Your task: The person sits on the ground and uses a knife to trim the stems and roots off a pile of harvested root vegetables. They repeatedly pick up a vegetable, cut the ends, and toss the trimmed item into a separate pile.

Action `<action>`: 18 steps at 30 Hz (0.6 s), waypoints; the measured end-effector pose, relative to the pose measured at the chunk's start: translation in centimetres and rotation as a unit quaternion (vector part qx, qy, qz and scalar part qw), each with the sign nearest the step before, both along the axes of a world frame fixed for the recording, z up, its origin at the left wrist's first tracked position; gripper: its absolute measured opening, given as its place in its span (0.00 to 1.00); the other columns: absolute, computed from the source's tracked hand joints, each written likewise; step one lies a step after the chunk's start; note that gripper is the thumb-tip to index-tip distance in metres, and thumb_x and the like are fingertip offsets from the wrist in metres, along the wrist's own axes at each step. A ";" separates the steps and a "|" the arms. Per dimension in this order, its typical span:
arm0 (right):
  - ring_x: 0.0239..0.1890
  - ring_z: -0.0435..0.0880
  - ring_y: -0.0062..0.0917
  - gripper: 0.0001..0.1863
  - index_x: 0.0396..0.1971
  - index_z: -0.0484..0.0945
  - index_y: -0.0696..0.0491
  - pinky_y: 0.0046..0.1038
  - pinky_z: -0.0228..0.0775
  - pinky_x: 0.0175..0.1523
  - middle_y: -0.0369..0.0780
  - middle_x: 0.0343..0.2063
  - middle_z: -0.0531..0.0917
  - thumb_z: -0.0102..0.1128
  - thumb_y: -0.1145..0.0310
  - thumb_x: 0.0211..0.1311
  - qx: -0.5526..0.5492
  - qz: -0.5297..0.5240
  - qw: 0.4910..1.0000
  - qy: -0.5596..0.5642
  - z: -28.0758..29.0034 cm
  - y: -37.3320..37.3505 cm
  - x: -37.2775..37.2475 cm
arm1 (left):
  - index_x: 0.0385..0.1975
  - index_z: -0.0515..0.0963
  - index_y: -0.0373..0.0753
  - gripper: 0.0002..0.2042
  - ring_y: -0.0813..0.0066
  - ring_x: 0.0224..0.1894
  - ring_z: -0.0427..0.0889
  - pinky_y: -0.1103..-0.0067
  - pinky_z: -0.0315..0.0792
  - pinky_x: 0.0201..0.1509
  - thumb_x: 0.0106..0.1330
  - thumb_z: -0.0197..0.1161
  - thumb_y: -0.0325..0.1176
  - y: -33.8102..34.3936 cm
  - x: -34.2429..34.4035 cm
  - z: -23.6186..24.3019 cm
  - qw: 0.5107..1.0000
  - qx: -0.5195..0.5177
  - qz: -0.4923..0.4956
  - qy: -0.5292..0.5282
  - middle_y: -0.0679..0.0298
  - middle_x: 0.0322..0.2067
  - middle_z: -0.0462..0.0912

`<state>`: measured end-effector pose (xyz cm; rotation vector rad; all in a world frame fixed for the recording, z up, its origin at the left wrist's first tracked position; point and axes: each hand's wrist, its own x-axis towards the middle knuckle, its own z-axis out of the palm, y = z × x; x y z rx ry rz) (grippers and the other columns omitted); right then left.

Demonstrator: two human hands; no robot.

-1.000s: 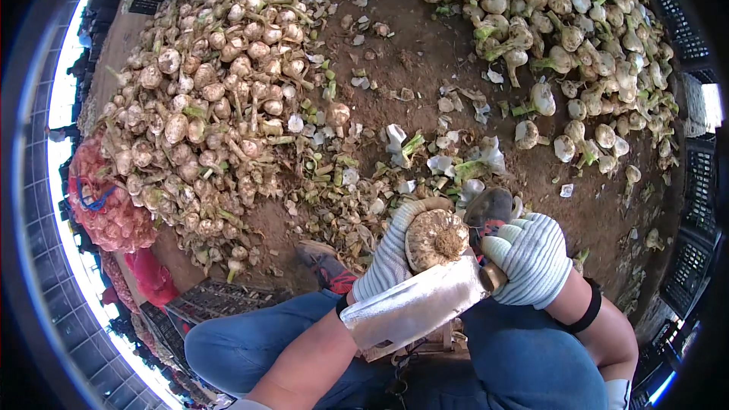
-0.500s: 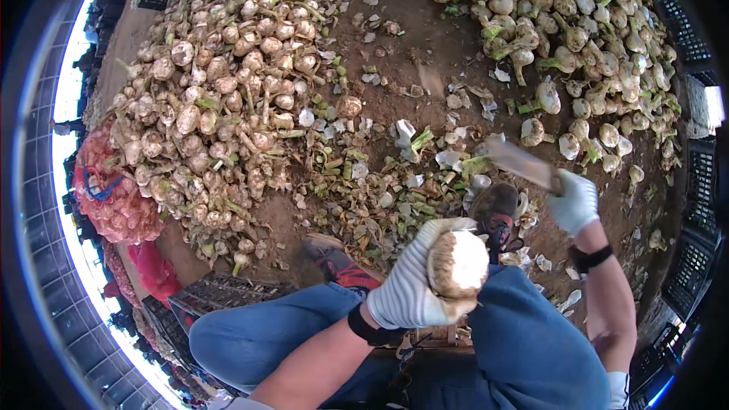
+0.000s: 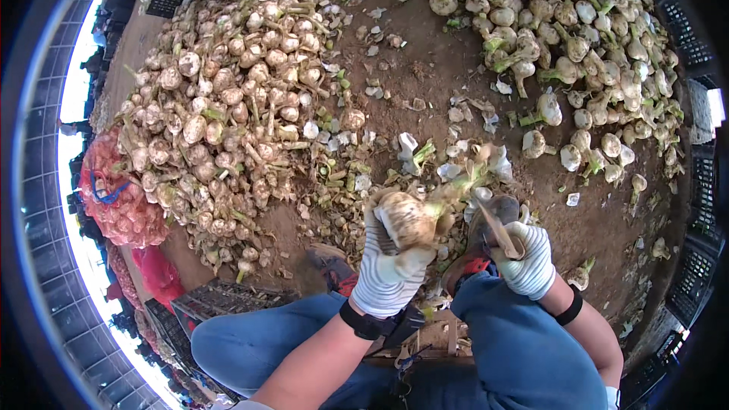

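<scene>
My left hand [image 3: 389, 277], in a white striped glove, is closed around a large garlic bulb [image 3: 410, 220]. Its brown, soil-marked skin faces up and its green stalk end [image 3: 456, 191] points right, smeared by motion. In my right hand [image 3: 529, 264], also gloved, is the handle of a knife; the knife blade [image 3: 497, 229] slants up and left, apart from the bulb. Both hands are held above my knees, and the blade is near the stalk side.
A big heap of stalked garlic bulbs [image 3: 220, 106] lies on the left, another garlic heap [image 3: 585, 38] at the far right. Between them, peelings and cut stalks [image 3: 342, 228] litter the dirt floor. A red mesh sack [image 3: 121, 190] stands far left; black crates [image 3: 691, 273] line the right edge.
My left hand has moved left and up, turning the bulb from its white cut face to its brown side. My right hand has brought the knife down and left, closer to the bulb.
</scene>
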<state>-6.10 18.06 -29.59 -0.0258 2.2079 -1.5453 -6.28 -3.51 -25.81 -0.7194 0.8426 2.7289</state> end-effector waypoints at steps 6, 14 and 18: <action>0.24 0.79 0.21 0.05 0.25 0.78 0.57 0.25 0.72 0.32 0.38 0.20 0.80 0.57 0.80 0.44 -0.048 -0.003 0.999 -0.015 2.1 -1.3 -2.8 | 0.61 0.60 0.53 0.44 0.63 0.57 0.74 0.65 0.72 0.60 0.41 0.73 0.16 0.2 0.6 -0.1 0.998 0.056 0.011 -0.003 0.66 0.55 0.71; 0.18 0.74 0.24 0.09 0.27 0.77 0.56 0.26 0.67 0.27 0.38 0.17 0.76 0.61 0.75 0.40 -0.050 0.030 0.997 0.050 2.9 -2.5 -3.8 | 0.60 0.60 0.52 0.46 0.63 0.58 0.73 0.64 0.69 0.63 0.38 0.77 0.20 -0.1 1.5 -0.8 0.998 0.053 -0.041 -0.012 0.65 0.55 0.71; 0.16 0.73 0.25 0.08 0.26 0.77 0.56 0.26 0.67 0.26 0.37 0.15 0.75 0.62 0.75 0.42 -0.063 0.026 0.994 0.081 3.4 -2.3 -3.5 | 0.61 0.60 0.53 0.47 0.59 0.59 0.72 0.62 0.68 0.64 0.37 0.74 0.17 0.1 1.0 0.1 0.988 0.141 -0.018 -0.052 0.61 0.55 0.72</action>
